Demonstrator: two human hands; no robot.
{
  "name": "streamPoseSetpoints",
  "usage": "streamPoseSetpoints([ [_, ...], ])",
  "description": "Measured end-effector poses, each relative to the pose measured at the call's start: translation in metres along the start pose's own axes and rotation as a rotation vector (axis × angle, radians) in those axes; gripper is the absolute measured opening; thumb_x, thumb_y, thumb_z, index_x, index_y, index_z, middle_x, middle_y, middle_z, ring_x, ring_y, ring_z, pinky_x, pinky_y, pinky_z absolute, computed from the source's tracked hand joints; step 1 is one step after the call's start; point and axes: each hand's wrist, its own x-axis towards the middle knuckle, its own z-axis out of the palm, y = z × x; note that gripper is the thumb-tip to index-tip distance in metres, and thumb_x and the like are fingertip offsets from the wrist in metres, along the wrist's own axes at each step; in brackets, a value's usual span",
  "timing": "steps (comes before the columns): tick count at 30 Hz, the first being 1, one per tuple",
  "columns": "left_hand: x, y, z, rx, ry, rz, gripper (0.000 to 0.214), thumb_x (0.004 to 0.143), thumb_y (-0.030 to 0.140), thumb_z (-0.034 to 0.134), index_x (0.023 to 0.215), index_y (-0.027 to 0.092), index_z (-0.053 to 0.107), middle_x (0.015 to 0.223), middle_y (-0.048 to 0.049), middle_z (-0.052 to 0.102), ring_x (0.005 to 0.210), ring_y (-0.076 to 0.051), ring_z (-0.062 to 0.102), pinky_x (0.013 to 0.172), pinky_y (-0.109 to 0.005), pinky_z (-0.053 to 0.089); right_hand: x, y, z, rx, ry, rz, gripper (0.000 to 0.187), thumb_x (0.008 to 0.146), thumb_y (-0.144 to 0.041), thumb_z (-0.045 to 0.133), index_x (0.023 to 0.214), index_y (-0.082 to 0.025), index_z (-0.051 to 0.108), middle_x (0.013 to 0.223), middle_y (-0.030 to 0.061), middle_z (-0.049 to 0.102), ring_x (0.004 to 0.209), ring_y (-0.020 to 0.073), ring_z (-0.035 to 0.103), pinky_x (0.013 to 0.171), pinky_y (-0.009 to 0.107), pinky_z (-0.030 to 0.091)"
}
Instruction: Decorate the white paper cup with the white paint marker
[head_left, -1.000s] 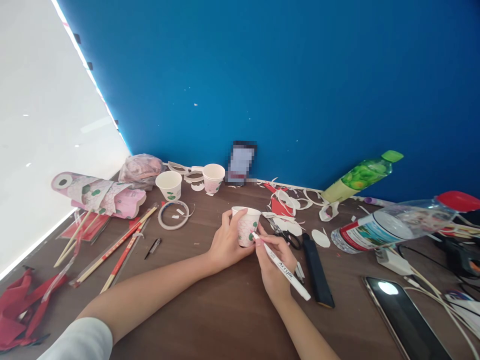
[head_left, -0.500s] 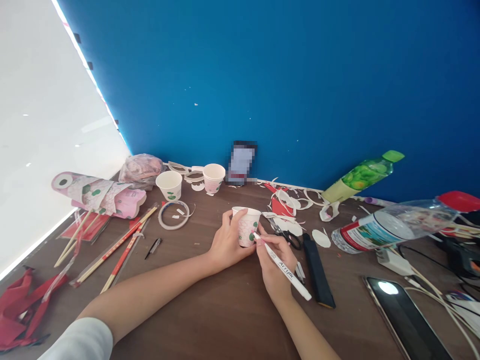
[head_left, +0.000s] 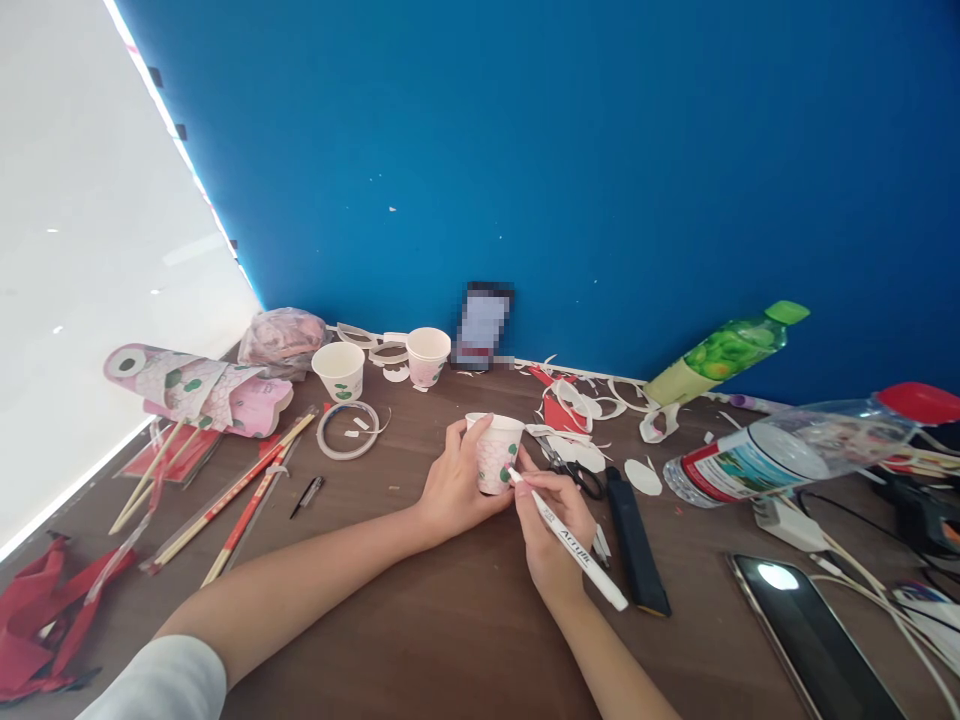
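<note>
My left hand (head_left: 456,485) is wrapped round a paper cup (head_left: 496,450) that has pink line patterns and green leaf marks on its side. Between the fingers of my right hand (head_left: 553,520) is a white acrylic marker (head_left: 581,558), its tip at the cup's right side by a small pink spot. Whether the tip touches the paper is too fine to tell. Right of my right hand lie scissors (head_left: 581,477) and a long black case (head_left: 636,550). Two more printed cup spots stand further back: a single paper cup (head_left: 339,375) and a stacked-looking cup (head_left: 427,358).
A roll of tape (head_left: 327,440), a pen (head_left: 307,495) and wrapped chopsticks (head_left: 240,510) lie left. Paper scraps (head_left: 577,405) and a phone (head_left: 484,322) are along the blue wall. A green bottle (head_left: 720,355), clear bottle (head_left: 750,460), another phone (head_left: 814,625) and cables are right.
The marker and my right hand have shifted very slightly right and down. The cup has moved a touch to the right in my left hand.
</note>
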Motion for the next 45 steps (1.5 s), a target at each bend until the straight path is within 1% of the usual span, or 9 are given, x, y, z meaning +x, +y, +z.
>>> streamPoseSetpoints([
  [3,-0.0002,-0.0009,0.0009,0.001,0.003,0.001,0.095,0.071,0.048,0.068,0.143,0.027,0.009,0.140,-0.0158,0.029,0.120,-0.031,0.052,0.085,-0.046,0.053,-0.0036,0.0074,-0.0009,-0.082,-0.034,-0.094,0.004,0.081,-0.022,0.063,0.084,-0.022,0.060,0.088,0.0078,0.071,0.108,0.0295,0.068,0.089,0.043,0.057],
  [5,-0.0005,-0.0013,0.0015,0.014,-0.001,-0.014,0.100,0.069,0.049,0.069,0.144,0.027,0.006,0.141,-0.0168,0.027,0.120,-0.032,0.052,0.083,-0.046,0.054,-0.0051,0.0107,-0.0012,-0.117,-0.054,-0.158,0.009,0.079,-0.017,0.063,0.085,-0.022,0.060,0.086,0.0070,0.071,0.114,0.0307,0.064,0.093,0.045,0.054],
  [10,-0.0012,-0.0009,0.0020,0.101,-0.004,-0.037,0.089,0.071,0.047,0.068,0.142,0.031,0.016,0.140,-0.0140,0.027,0.106,-0.029,0.059,0.076,-0.045,0.055,-0.0041,0.0079,-0.0002,-0.178,-0.043,-0.233,0.011,0.078,-0.014,0.061,0.084,-0.023,0.060,0.083,0.0046,0.072,0.112,0.0303,0.066,0.102,0.051,0.049],
  [15,-0.0017,0.0003,0.0011,0.144,-0.011,-0.036,0.080,0.073,0.045,0.066,0.140,0.033,0.023,0.137,-0.0122,0.027,0.101,-0.026,0.060,0.073,-0.041,0.054,-0.0042,0.0063,-0.0001,-0.180,-0.035,-0.198,0.008,0.079,-0.017,0.062,0.083,-0.023,0.061,0.081,0.0039,0.072,0.110,0.0302,0.067,0.098,0.048,0.052],
  [21,-0.0016,-0.0001,0.0018,0.146,-0.001,-0.031,0.078,0.074,0.044,0.064,0.140,0.033,0.024,0.136,-0.0127,0.026,0.098,-0.026,0.061,0.072,-0.042,0.054,-0.0056,0.0094,0.0003,-0.196,-0.042,-0.191,0.010,0.078,-0.015,0.062,0.084,-0.024,0.060,0.083,0.0052,0.072,0.112,0.0299,0.066,0.083,0.038,0.058],
  [29,-0.0022,0.0008,0.0014,0.140,-0.001,-0.039,0.078,0.074,0.044,0.065,0.139,0.033,0.025,0.137,-0.0122,0.026,0.099,-0.027,0.061,0.073,-0.044,0.055,-0.0046,0.0081,0.0004,-0.175,-0.034,-0.192,0.011,0.078,-0.014,0.061,0.083,-0.023,0.060,0.087,0.0060,0.073,0.109,0.0299,0.067,0.079,0.037,0.060],
  [33,-0.0021,0.0015,0.0011,0.141,-0.007,-0.048,0.079,0.073,0.044,0.065,0.140,0.034,0.024,0.137,-0.0122,0.026,0.099,-0.027,0.061,0.073,-0.044,0.055,-0.0042,0.0104,0.0002,-0.165,-0.017,-0.190,0.013,0.078,-0.013,0.062,0.084,-0.023,0.061,0.092,0.0072,0.074,0.108,0.0294,0.068,0.085,0.039,0.058],
  [40,-0.0022,0.0001,0.0031,0.146,0.000,-0.036,0.077,0.074,0.044,0.062,0.139,0.033,0.022,0.137,-0.0125,0.025,0.100,-0.027,0.061,0.074,-0.045,0.055,-0.0040,0.0115,-0.0005,-0.149,-0.019,-0.160,0.007,0.078,-0.017,0.063,0.082,-0.022,0.061,0.091,0.0092,0.074,0.105,0.0295,0.069,0.084,0.040,0.058],
  [45,-0.0023,-0.0002,0.0033,0.157,0.000,-0.036,0.078,0.074,0.044,0.062,0.140,0.033,0.021,0.137,-0.0127,0.025,0.098,-0.026,0.062,0.074,-0.045,0.055,-0.0027,0.0083,0.0002,-0.132,-0.013,-0.166,0.007,0.079,-0.016,0.061,0.081,-0.022,0.060,0.086,0.0075,0.073,0.106,0.0299,0.069,0.087,0.042,0.057],
])
